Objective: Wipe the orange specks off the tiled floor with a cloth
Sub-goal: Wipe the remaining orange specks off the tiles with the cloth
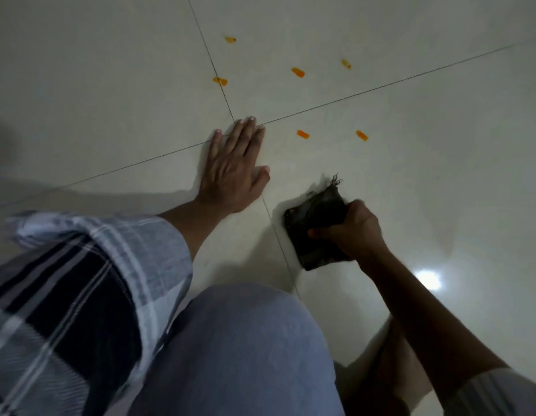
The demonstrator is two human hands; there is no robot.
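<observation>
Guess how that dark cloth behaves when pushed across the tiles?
Likely floppy: the cloth bunches in the right hand and has a frayed corner. It probably glides easily, since the floor looks glossy.

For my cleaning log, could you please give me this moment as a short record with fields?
surface: pale tiled floor with dark grout lines
specks: six orange specks, all beyond the cloth, none touched by it
cloth: dark cloth, frayed at one corner, on the floor
right hand: right hand grips the cloth, fingers curled over it
left hand: left hand flat on the floor, fingers straight, at the grout crossing
nearest specks: two on the tile just past the cloth
</observation>
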